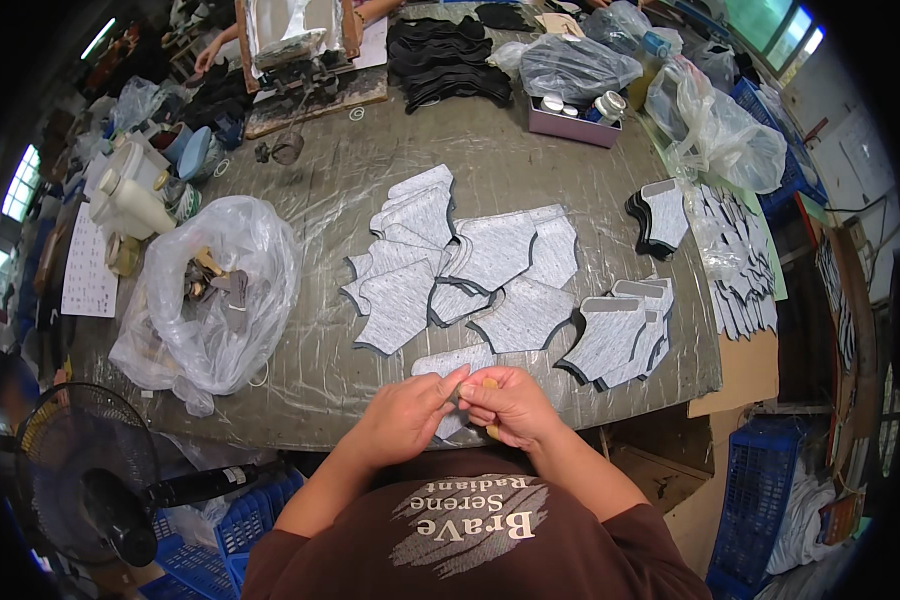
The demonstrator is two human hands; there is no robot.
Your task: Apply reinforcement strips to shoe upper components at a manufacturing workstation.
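Observation:
My left hand [407, 412] and my right hand [511, 405] meet in front of my body at the near table edge. Both are closed, with thumbs and fingertips pinched together. Yellowish bits [490, 383] show at my right fingers; their kind is unclear. A grey cut fabric piece [454, 359] sticks out beyond and below my hands, which cover its middle; I cannot tell whether they grip it. Just past it lies a loose spread of grey, dark-edged fabric pieces [510, 250]. Overlapping pieces with a darker grey strip [612, 335] along the top lie to the right.
A clear plastic bag [265, 325] of scraps stands left, near bottles [135, 205]. A stack of grey pieces [660, 218] lies far right. Black pieces [445, 60] and a pinkish box [570, 125] are at the back. A fan [90, 475] stands lower left. Another person's hand [210, 52] shows far off.

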